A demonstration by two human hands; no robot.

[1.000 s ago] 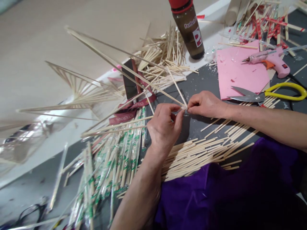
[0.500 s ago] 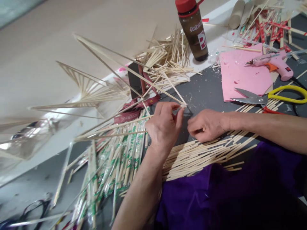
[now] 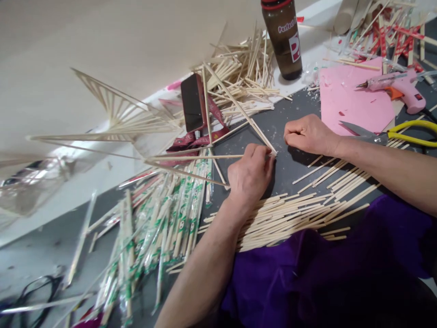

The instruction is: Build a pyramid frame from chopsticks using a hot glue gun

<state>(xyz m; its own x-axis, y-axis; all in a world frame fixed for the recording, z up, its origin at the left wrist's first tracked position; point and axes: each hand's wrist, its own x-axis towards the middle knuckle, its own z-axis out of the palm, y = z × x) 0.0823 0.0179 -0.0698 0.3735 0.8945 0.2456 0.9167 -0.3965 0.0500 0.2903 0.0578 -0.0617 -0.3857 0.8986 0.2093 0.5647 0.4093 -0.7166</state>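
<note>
My left hand (image 3: 251, 174) is closed on a star-shaped frame of thin wooden sticks (image 3: 235, 101), gripping it near its right-hand corner. The frame rests low over the grey table, its other points reaching left and up. My right hand (image 3: 309, 135) is curled closed on the table, right of that corner and apart from it; its fingertips are turned under, and whatever they may hold is hidden. Just below both hands lie many loose wooden sticks (image 3: 290, 216) in a rough bundle.
Wrapped chopsticks (image 3: 184, 223) lie to the left, near a phone (image 3: 192, 102) with a red lanyard. A larger stick structure (image 3: 118, 120) stands behind. A bottle (image 3: 283, 41), pink sheet (image 3: 355, 98), glue gun (image 3: 392, 86) and yellow-handled scissors (image 3: 411, 132) sit farther back and right.
The raised stick frame has come down and turned flatter over the table, with my left hand still on its corner. My right hand has moved up and right, away from it.
</note>
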